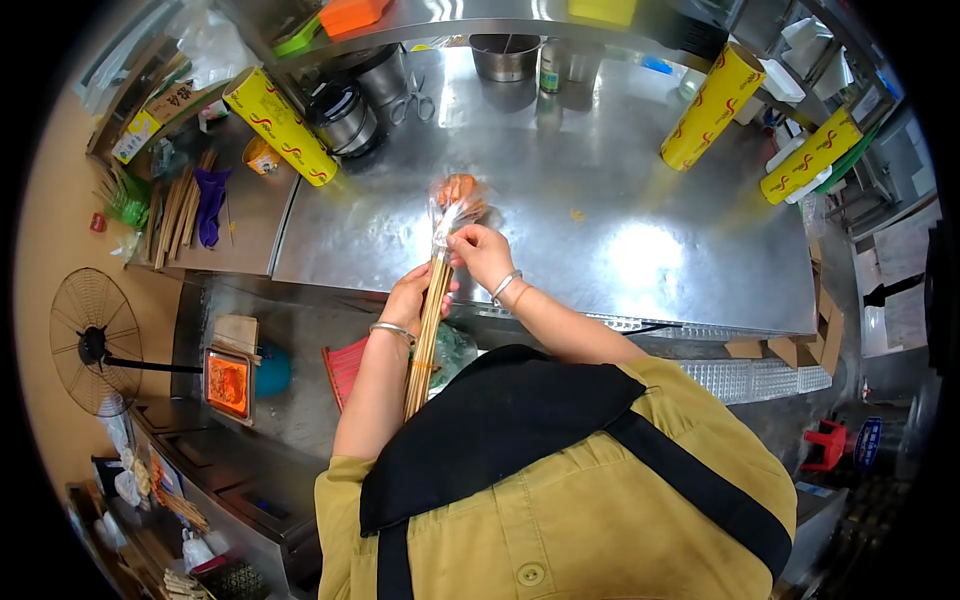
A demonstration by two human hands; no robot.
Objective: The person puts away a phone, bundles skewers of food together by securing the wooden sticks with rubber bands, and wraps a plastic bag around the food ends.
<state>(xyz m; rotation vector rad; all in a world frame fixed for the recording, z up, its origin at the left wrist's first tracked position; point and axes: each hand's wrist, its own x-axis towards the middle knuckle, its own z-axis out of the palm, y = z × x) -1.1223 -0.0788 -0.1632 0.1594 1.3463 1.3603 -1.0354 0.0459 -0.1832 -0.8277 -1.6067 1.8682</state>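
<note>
A bundle of long wooden skewers (pixel 427 345) slants up from my body over the front edge of the steel table. Orange-brown food (pixel 461 188) at its far end is covered in clear plastic wrap (pixel 444 222). My left hand (pixel 408 297) is closed around the sticks below the wrap. Just above it, my right hand (pixel 484 258) pinches at the lower end of the wrap with thumb and fingers. An orange band (pixel 422 366) circles the sticks lower down, near my apron.
Steel table (pixel 560 240) lies ahead under a shelf. Yellow rolls (pixel 280 127) stand at left and right. Scissors (pixel 412 103), a metal pot (pixel 504 58) and a bottle (pixel 549 68) are at the back. A fan (pixel 95 343) and an orange-filled tray (pixel 229 383) are at left.
</note>
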